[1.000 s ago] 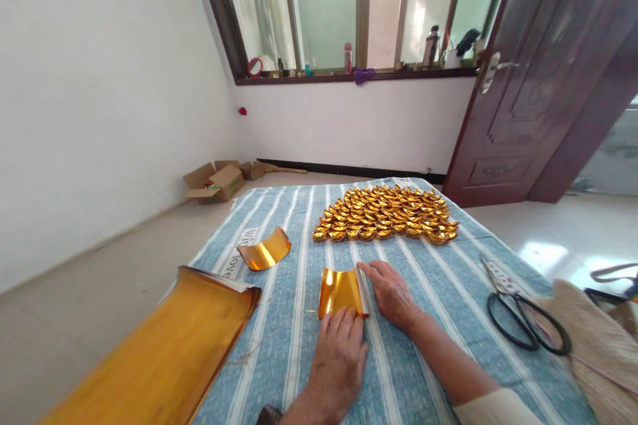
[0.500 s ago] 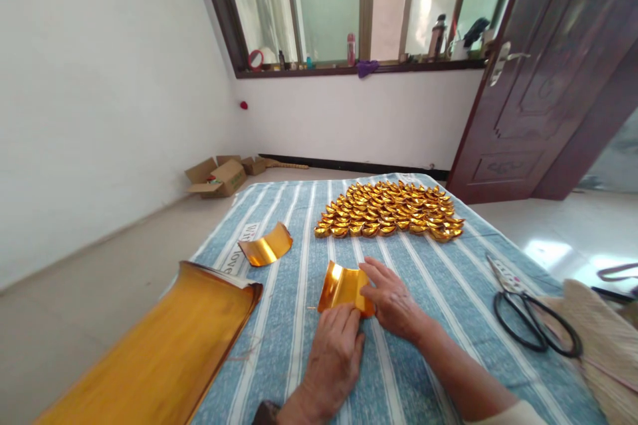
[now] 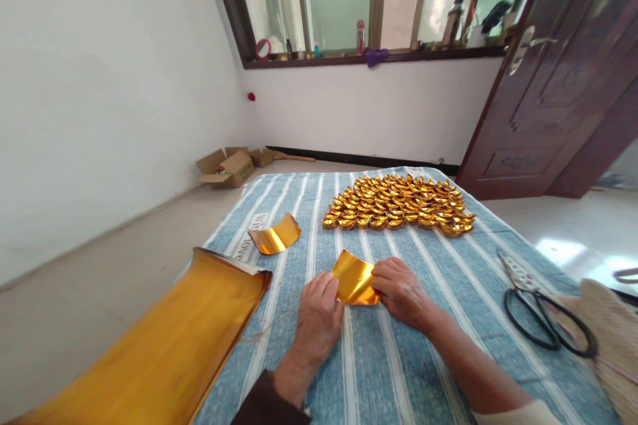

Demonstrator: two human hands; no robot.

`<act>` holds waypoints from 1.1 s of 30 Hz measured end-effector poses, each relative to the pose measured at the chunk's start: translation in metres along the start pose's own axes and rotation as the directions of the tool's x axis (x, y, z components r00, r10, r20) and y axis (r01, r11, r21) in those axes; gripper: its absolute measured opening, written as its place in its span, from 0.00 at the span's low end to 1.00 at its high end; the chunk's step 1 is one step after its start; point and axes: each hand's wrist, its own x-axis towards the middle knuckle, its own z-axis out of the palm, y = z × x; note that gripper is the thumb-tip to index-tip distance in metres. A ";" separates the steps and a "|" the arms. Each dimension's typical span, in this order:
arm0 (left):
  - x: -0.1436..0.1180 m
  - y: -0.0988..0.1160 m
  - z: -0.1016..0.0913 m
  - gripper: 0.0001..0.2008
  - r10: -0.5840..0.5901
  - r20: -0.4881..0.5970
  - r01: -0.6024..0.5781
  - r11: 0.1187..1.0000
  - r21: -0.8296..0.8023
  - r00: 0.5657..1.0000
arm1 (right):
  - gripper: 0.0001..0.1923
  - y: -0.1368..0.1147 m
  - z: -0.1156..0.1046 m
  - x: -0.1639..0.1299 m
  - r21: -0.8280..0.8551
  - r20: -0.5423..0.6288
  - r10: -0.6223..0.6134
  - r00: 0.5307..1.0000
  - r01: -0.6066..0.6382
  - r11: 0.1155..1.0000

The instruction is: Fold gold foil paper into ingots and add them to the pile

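A small sheet of gold foil paper (image 3: pixel 355 279) is held between my two hands, just above or on the striped cloth; its exact height is hard to judge. My left hand (image 3: pixel 319 309) pinches its left edge, and my right hand (image 3: pixel 401 289) grips the right edge. The sheet bows slightly between them. Farther left lies a curved stack of small gold foil sheets (image 3: pixel 276 236). Behind my hands, many folded gold paper ingots (image 3: pixel 393 206) stand packed together in rows.
A large stack of gold foil sheets (image 3: pixel 164 332) covers the left front of the striped cloth (image 3: pixel 279 345). Black-handled scissors (image 3: pixel 541 309) lie at the right, beside a beige woven piece (image 3: pixel 598 339). A cardboard box (image 3: pixel 226 169) sits on the floor behind, and a door (image 3: pixel 538 99) stands at the right.
My left hand has moved from the sheet's near edge to its left edge. My right hand has closed on the right edge, and the sheet has turned. The view has shifted slightly.
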 end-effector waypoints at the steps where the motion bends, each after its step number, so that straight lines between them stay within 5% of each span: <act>1: 0.001 -0.001 0.000 0.18 -0.012 0.000 0.012 1.000 -0.015 1.000 | 0.09 0.000 0.000 0.000 0.014 0.003 0.002 1.000 -0.002 1.000; 12: 0.008 -0.009 -0.007 0.26 -0.146 0.089 0.165 0.948 -0.271 0.985 | 0.08 0.005 -0.001 -0.002 0.311 -0.089 0.193 0.977 -0.157 0.937; 15: 0.012 -0.005 -0.013 0.19 -0.234 0.080 0.247 0.894 -0.375 0.969 | 0.07 -0.001 -0.010 0.001 0.504 0.010 0.314 0.949 -0.277 0.818; 19: 0.020 0.003 -0.032 0.06 -0.321 0.066 0.303 0.782 -0.544 0.945 | 0.08 -0.005 -0.017 0.003 0.754 0.172 0.504 0.846 -0.443 0.486; 22: 0.023 0.010 -0.048 0.06 -0.366 0.145 0.352 0.599 -0.720 0.919 | 0.13 -0.005 -0.017 0.003 0.872 0.273 0.565 0.779 -0.448 0.197; 27: 0.025 0.016 -0.061 0.24 -0.453 0.405 0.487 0.076 -0.870 0.794 | 0.19 -0.011 -0.020 0.007 0.916 0.378 0.623 0.685 -0.373 -0.146; 30: 0.027 0.015 -0.058 0.31 -0.425 0.542 0.546 -0.124 -0.828 0.725 | 0.20 -0.015 -0.019 0.010 0.895 0.437 0.641 0.631 -0.375 -0.241; 33: 0.028 0.014 -0.051 0.33 -0.467 0.614 0.626 -0.153 -0.765 0.636 | 0.21 -0.014 -0.013 0.009 0.880 0.449 0.672 0.590 -0.422 -0.217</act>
